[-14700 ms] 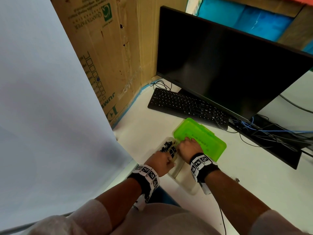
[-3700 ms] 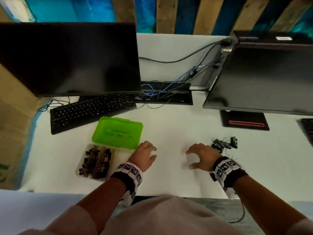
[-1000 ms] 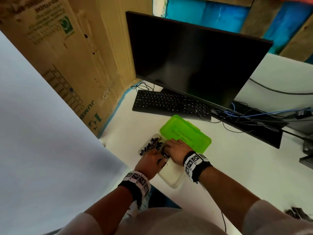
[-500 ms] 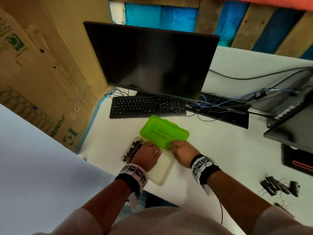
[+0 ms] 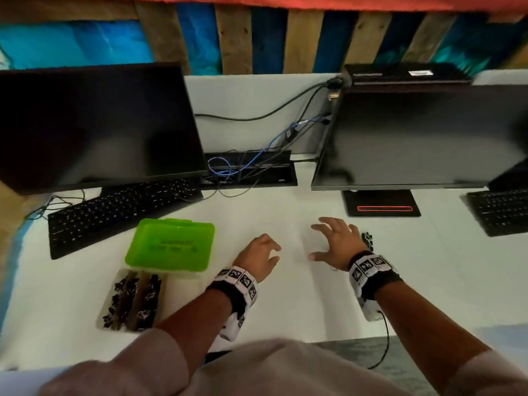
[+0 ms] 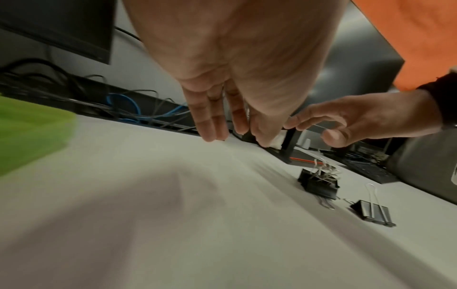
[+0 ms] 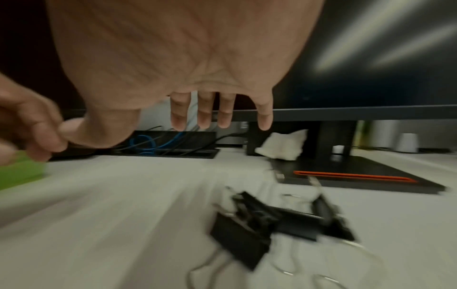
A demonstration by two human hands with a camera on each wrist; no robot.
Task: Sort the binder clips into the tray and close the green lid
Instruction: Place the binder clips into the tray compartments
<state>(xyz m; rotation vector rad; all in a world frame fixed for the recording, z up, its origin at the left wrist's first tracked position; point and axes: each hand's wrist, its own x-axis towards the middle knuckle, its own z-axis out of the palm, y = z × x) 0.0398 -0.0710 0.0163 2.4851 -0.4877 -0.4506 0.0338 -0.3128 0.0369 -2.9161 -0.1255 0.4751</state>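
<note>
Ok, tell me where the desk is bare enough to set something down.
Bare white desk lies between the green plastic lid and the loose black binder clips, under both hands, and in front of the cable trough. Crowded: around the clear clip-filled tray and black keyboard.

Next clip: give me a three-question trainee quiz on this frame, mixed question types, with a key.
1. True or false: the right hand is holding a binder clip.
2. Multiple choice: where do the loose clips lie? A) on the green lid B) on the desk under the right hand C) on the keyboard
3. Fill in: the lid covers the far part of the tray, so the tray is ____ closed.

Key: 1 false, both it and the left hand are empty with fingers spread; 2 B; 3 not yet.
</note>
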